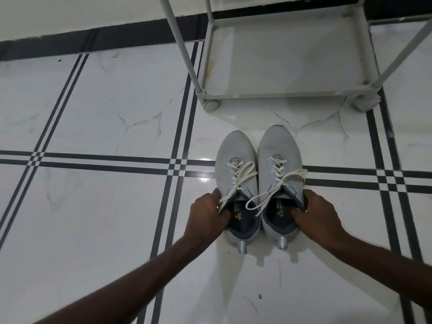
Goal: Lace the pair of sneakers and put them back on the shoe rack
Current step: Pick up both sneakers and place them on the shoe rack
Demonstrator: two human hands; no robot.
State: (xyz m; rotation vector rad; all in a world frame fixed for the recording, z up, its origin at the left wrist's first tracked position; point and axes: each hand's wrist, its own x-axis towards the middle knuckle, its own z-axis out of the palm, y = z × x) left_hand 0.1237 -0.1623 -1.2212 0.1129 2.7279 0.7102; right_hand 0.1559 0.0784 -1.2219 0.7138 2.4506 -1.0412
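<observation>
With both laced sneakers clamped at the collar, left hand (205, 216) and right hand (320, 213) must next lift them onto the shoe rack (280, 94) at upper right.

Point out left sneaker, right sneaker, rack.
left sneaker (233, 152), head view, on the toe mesh.
right sneaker (278, 143), head view, on the toe mesh.
rack (280, 93), head view, on the front rail of the bottom shelf.

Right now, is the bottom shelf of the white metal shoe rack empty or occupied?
Empty. The bottom shelf of the white metal shoe rack shows only its bare surface; both light grey mesh sneakers stand on the tiled floor in front.
</observation>
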